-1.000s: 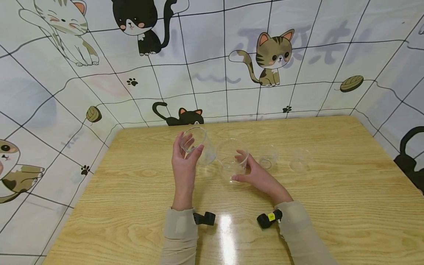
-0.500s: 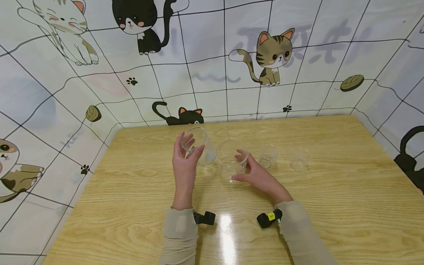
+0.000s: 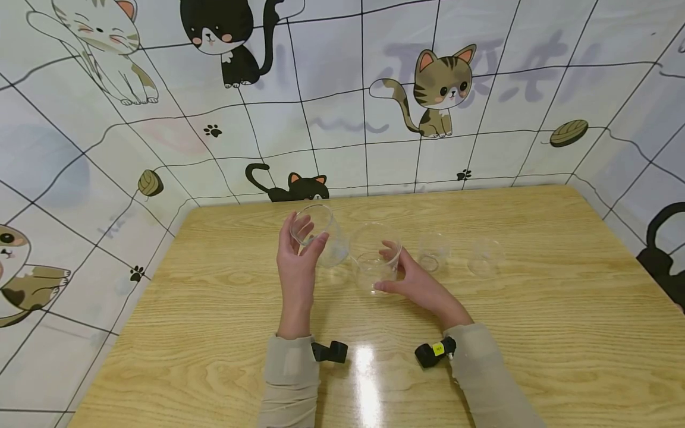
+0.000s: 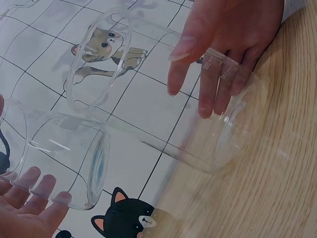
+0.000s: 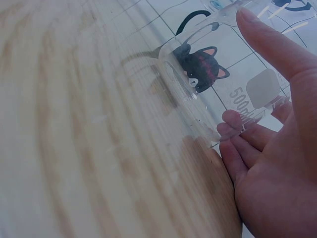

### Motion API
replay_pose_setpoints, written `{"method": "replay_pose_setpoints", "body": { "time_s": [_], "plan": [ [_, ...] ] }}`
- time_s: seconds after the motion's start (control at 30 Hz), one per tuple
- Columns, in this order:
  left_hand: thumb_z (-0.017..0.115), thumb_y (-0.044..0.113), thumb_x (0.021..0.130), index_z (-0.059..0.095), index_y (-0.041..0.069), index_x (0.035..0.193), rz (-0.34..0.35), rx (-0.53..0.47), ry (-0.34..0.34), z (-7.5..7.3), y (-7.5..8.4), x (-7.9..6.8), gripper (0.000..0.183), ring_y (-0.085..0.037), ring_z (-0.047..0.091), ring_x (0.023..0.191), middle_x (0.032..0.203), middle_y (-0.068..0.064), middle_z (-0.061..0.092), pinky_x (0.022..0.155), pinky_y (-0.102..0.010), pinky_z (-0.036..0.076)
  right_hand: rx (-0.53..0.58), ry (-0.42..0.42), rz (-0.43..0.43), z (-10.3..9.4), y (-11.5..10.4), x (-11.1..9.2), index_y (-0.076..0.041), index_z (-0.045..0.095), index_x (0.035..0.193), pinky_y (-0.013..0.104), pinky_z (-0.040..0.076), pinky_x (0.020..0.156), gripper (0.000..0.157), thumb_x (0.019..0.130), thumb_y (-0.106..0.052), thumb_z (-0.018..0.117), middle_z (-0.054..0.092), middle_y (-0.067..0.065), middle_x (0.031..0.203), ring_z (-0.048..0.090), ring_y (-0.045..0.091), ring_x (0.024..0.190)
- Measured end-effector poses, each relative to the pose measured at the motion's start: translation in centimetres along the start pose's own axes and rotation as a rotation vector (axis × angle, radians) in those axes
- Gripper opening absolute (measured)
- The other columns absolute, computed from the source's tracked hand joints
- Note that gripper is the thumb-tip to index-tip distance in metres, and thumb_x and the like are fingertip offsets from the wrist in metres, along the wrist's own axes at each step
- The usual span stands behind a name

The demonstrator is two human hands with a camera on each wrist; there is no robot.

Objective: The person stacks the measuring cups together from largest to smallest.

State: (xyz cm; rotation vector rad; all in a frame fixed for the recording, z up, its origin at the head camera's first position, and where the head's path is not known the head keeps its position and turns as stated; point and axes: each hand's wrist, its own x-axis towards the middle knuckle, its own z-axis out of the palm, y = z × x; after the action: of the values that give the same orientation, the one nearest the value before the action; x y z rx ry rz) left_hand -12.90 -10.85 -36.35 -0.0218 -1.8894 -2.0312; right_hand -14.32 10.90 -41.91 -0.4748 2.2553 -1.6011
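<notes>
Nearest: right sleeve and left sleeve, on the person's side of the large beaker. Right hand grips that beaker's right side, thumb in front, fingers round the back; it looks upright on the table. Left hand, left of it, holds a smaller beaker tilted, base toward the large one. Right of the large beaker: a small clear vessel, then another. Behind it: cat-print sheet.

Doing this well, I'd say: light, even pressure, right grip low against tipping, small gap so the walls don't knock.

Can't make out: any contents, whether the beakers touch, the smaller one's height off the table. Left hand is cut off in its wrist view.
</notes>
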Motion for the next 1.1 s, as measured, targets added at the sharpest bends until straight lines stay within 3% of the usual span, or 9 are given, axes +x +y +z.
{"method": "replay_pose_setpoints", "body": {
  "time_s": [0.87,1.1],
  "plan": [
    [0.068,0.019,0.079,0.034,0.016,0.135,0.034,-0.075,0.026,0.0,0.4,0.0,0.066,-0.026,0.042,0.119,0.127,-0.005,0.047,0.095,-0.034,0.037,0.008,-0.003,0.002,-0.1,0.0,0.0,-0.028,0.016,0.14,0.054,0.021,0.099,0.082,0.078,-0.027,0.069,0.029,0.009,0.141,0.026,0.031,0.128],
    [0.068,0.017,0.08,0.033,0.015,0.135,0.04,-0.109,0.027,-0.1,0.4,0.1,0.066,-0.026,0.041,0.119,0.128,-0.006,0.046,0.092,-0.033,0.04,0.019,0.011,-0.015,0.1,1.7,0.7,-0.035,0.018,0.139,0.054,0.021,0.099,0.082,0.076,-0.031,0.071,0.031,0.005,0.14,0.027,0.029,0.128]
  ]
}}
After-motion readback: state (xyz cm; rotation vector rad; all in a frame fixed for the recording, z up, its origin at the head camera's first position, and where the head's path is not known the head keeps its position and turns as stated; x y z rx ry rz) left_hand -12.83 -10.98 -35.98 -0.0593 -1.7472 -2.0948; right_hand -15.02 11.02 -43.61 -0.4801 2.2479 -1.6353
